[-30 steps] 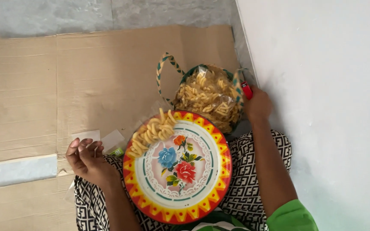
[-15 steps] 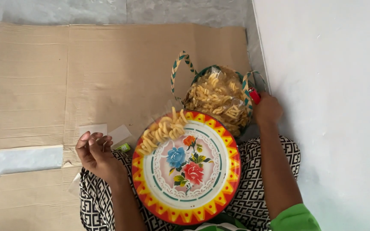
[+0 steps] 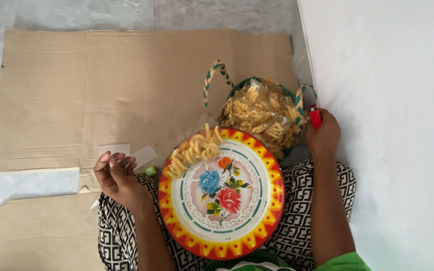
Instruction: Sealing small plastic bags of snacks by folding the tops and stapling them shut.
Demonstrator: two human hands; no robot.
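Right hand [image 3: 323,134] gripping red lighter [image 3: 315,116] just right of basket [image 3: 262,118]; left hand [image 3: 116,175] curling loosely, empty, far left, beyond tray [image 3: 222,195].

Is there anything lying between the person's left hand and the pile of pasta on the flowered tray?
Nothing visible does. The left hand hangs beside the tray, and the pasta pile lies on the tray's near-left edge with only the raised rim between them.

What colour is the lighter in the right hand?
Red lighter, gripped by the right hand; head view.
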